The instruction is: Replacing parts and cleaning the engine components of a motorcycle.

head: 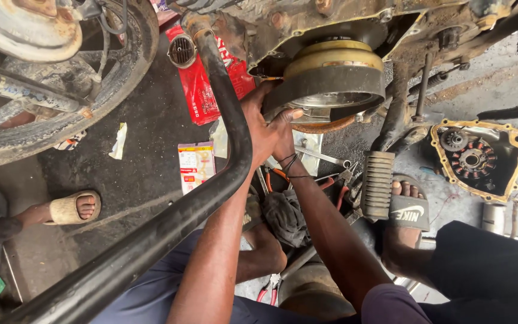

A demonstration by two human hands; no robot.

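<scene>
Both hands on a motorcycle flywheel

A curved black tube (169, 216) crosses nearest; past it the left hand (258, 129) and right hand (284, 135) press together, fingers curled on the rim of the round, greasy flywheel (331, 81) under the rusty engine (307, 21).

light: soft, even daylight | shadows: deep under engine (331, 36) | glare: none | focus: sharp, edges perhaps slightly stretched

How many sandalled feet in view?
2. One foot in a tan slide sandal on the dark ground at left; one in a black slide sandal beside the ribbed footpeg at right. Others may be hidden behind the arms.
</scene>
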